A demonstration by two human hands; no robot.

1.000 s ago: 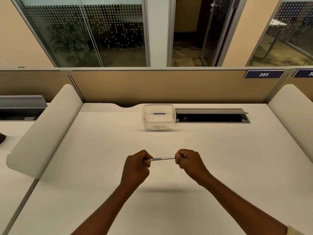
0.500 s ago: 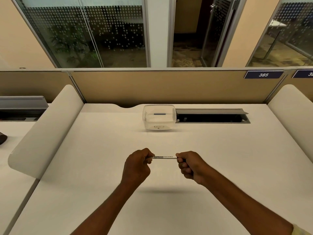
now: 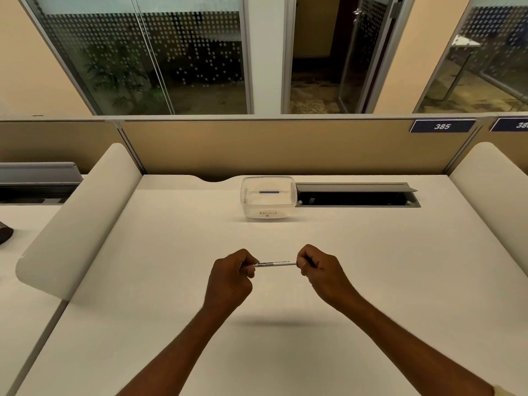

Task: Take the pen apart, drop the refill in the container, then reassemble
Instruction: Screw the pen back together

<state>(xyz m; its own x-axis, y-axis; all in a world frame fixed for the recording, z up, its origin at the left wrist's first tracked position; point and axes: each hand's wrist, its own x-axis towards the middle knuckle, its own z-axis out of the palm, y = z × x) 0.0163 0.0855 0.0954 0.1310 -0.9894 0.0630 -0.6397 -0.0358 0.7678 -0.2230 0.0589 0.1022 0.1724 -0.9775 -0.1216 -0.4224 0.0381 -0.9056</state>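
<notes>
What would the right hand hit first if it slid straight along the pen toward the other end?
The left hand, gripping the opposite end of the pen; only bare barrel lies between it and the right hand.

You have a white desk [image 3: 171, 281], a tan partition [image 3: 285, 147] behind it with a blue number plate [image 3: 442, 126], an open cable tray [image 3: 354, 195] at the back, curved white dividers [image 3: 77, 224] at your sides, glass walls [image 3: 143, 52] beyond.

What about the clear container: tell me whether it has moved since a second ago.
No. The container sits where it did, its right side beside the left end of the cable slot.
</notes>
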